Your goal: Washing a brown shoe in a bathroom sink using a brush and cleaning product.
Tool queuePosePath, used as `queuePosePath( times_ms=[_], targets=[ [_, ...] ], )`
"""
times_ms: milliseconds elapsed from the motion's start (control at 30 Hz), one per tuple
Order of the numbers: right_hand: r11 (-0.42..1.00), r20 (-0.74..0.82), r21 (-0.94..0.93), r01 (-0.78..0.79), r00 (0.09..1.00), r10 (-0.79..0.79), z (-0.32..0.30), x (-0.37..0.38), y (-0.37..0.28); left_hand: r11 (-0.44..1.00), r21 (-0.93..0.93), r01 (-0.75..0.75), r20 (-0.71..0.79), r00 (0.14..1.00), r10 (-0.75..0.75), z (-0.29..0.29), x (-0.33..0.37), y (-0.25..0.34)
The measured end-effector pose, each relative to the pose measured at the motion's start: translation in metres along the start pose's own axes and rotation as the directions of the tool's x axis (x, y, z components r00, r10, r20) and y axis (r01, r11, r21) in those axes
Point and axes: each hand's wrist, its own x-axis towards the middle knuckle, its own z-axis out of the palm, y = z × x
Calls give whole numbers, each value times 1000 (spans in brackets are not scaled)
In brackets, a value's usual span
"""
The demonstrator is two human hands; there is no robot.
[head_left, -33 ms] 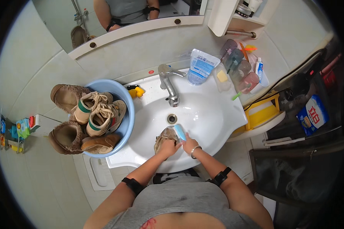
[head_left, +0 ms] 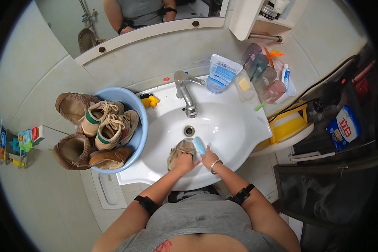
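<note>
In the front part of the white sink (head_left: 224, 126) lies a beige shoe with a brownish toe (head_left: 185, 146), the toe toward the drain (head_left: 189, 131). My left hand (head_left: 185, 163) grips it from the near side; part of the shoe is hidden under that hand. A light-blue brush (head_left: 200, 145) is held in my right hand (head_left: 208, 157), just right of the shoe. The brush's bristles are too small to make out. Above the basin stands a chrome faucet (head_left: 188, 94).
At the left, a blue basin (head_left: 143, 126) holds sneakers (head_left: 113, 131) and brown shoes. Along the sink's back sit yellow toy ducks (head_left: 152, 101), a detergent pouch (head_left: 222, 73), a soap dish (head_left: 244, 86) and cups (head_left: 264, 77). A yellow basin (head_left: 289, 126) is at the right.
The brush has shifted slightly right, away from the shoe. My left hand and the shoe have moved a little to the left.
</note>
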Motion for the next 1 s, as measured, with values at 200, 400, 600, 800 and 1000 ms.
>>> queuePosePath(
  times_ms=[200, 400, 600, 800, 1000],
  targets=[
    [871, 292, 414, -264, 945, 147, -37, 16, 17, 951, 130, 282, 210, 929, -304, -39, 22, -4],
    [943, -109, 240, 230, 972, -209, -53, 20, 4, 496, -685, 533, 227, 804, -550, -17, 45, -30],
    [738, 228, 168, 654, 703, -674, -38, -26, 1, -582, -507, 635, 775, 632, 15, 27, 28, -87],
    [855, 135, -176, 489, 872, -471, -43, 111, 22, 127, -677, 725, 465, 555, -690, 26, 49, -55],
    [739, 277, 135, 660, 691, -667, -29, 53, 32, 553, -354, 754, 125, 624, -771, 26, 42, -66]
  ],
)
